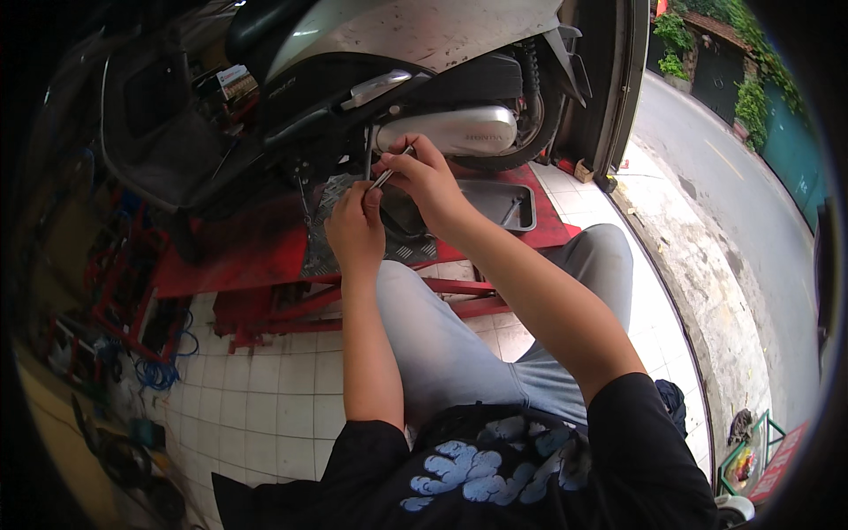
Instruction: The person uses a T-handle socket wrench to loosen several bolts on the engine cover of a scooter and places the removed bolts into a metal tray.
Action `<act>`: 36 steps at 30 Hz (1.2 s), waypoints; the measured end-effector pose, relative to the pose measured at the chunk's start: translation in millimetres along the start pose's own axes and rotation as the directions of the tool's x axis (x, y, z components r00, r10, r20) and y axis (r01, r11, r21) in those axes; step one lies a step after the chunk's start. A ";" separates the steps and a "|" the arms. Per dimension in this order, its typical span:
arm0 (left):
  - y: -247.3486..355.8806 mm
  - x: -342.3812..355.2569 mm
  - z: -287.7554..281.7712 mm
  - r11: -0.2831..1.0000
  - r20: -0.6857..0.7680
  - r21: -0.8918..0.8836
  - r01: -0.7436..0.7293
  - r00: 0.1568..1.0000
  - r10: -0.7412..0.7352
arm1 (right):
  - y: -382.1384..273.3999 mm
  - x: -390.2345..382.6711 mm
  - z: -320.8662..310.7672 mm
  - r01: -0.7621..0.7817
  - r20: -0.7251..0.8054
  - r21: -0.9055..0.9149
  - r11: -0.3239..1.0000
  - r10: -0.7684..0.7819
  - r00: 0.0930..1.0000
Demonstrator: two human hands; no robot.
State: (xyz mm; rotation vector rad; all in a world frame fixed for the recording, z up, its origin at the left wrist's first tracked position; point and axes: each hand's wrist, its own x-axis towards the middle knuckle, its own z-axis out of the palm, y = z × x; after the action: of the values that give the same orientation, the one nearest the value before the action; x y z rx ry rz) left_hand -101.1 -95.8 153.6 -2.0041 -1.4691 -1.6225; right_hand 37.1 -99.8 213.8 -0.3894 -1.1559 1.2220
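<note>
Both my hands are raised together in front of the scooter's silver engine-side cover (450,131). A slim, shiny metal rod-like tool (382,179) slants between them; its exact kind is too small to tell. My right hand (428,181) is closed, pinching the upper end of this tool. Just below and to the left, my left hand (356,231) is closed with fingers curled around its lower end. A darker upright metal rod (367,152) rises above the left fingers, and whether that hand grips it is unclear.
The scooter (371,53) stands on a red lift platform (234,256). Beyond my right forearm, a metal tray (531,196) holds a wrench-like tool (511,210). A black textured mat (322,256) lies beneath my hands. Blue hose (157,374) coils on the tiled floor at left.
</note>
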 end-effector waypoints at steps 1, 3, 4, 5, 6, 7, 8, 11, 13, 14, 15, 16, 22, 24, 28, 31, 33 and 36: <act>2.3 -1.9 3.5 0.986 0.062 -0.140 0.094 0.994 -0.086 | -1.4 -6.4 -0.2 0.082 0.023 -0.153 0.985 -0.079 0.997; 9.1 -3.0 9.8 0.939 0.121 -0.272 0.208 0.976 -0.181 | -4.5 -17.4 -2.4 0.187 0.096 -0.390 0.902 -0.162 0.982; 13.0 -4.7 11.8 0.936 0.106 -0.270 0.226 0.973 -0.204 | -7.0 -23.8 -4.6 0.210 0.137 -0.471 0.857 -0.164 0.977; 15.2 -6.6 15.5 0.929 0.094 -0.274 0.248 0.968 -0.231 | -9.2 -29.5 -9.3 0.233 0.177 -0.553 0.800 -0.161 0.971; 13.2 -6.9 16.4 0.904 0.108 -0.357 0.236 0.971 -0.211 | -7.7 -32.8 -15.1 0.200 0.172 -0.567 0.799 -0.122 0.977; 12.5 -4.9 18.1 0.869 0.117 -0.443 0.218 0.976 -0.186 | -5.4 -33.8 -24.5 0.172 0.169 -0.585 0.793 -0.088 0.982; 10.2 -3.7 17.6 0.831 0.117 -0.519 0.201 0.980 -0.164 | 0.8 -33.3 -31.6 0.143 0.171 -0.599 0.788 -0.049 0.984; 5.9 -3.2 12.4 0.794 0.140 -0.561 0.234 0.972 -0.188 | 32.7 -31.4 -48.1 0.065 0.108 -0.525 0.849 -0.009 0.994; 5.1 0.2 10.8 0.816 0.101 -0.542 0.200 0.980 -0.173 | 48.9 -29.4 -53.5 -0.026 0.084 -0.453 0.891 0.072 0.994; 5.4 4.1 10.4 0.839 0.070 -0.517 0.168 0.986 -0.153 | 54.4 -30.2 -48.9 -0.069 0.093 -0.393 0.917 0.114 0.989; 5.9 8.3 10.1 0.859 0.044 -0.494 0.135 0.991 -0.130 | 58.7 -27.0 -44.6 -0.114 0.100 -0.334 0.936 0.155 0.983; 12.4 13.0 2.9 0.705 0.083 -0.650 0.283 0.949 -0.304 | 63.4 -29.8 -40.8 -0.158 0.104 -0.269 0.950 0.192 0.976; -19.5 46.1 -36.6 0.081 0.195 -0.933 0.351 0.680 -0.707 | 42.1 -68.1 -17.8 -0.064 0.276 -0.452 0.890 0.208 0.938; -13.5 31.0 -27.7 0.071 0.227 -0.933 0.353 0.729 -0.646 | 41.5 -68.9 -27.3 -0.030 0.279 -0.477 0.878 0.184 0.942; -5.7 1.0 -6.3 0.053 0.353 -0.913 0.405 0.847 -0.397 | 45.7 -62.8 -31.1 -0.002 0.223 -0.505 0.863 0.133 0.966; 13.4 -7.1 -2.6 0.190 0.451 -0.833 0.519 0.837 -0.309 | 70.7 -69.1 -42.4 0.110 0.179 -0.530 0.841 -0.016 0.984; 17.1 -8.0 -6.3 0.192 0.472 -0.804 0.563 0.800 -0.370 | 78.4 -70.4 -55.5 0.040 0.134 -0.521 0.853 0.036 0.990; 14.6 -7.0 -11.4 0.226 0.475 -0.783 0.579 0.792 -0.383 | 81.9 -72.8 -64.8 -0.071 0.075 -0.494 0.867 0.123 0.989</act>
State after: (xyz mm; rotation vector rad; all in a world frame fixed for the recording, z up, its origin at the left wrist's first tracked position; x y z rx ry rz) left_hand -96.8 -114.6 158.5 -2.2837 -1.4930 -3.2049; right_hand 55.9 -112.6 88.6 -0.7815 -1.5572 1.0306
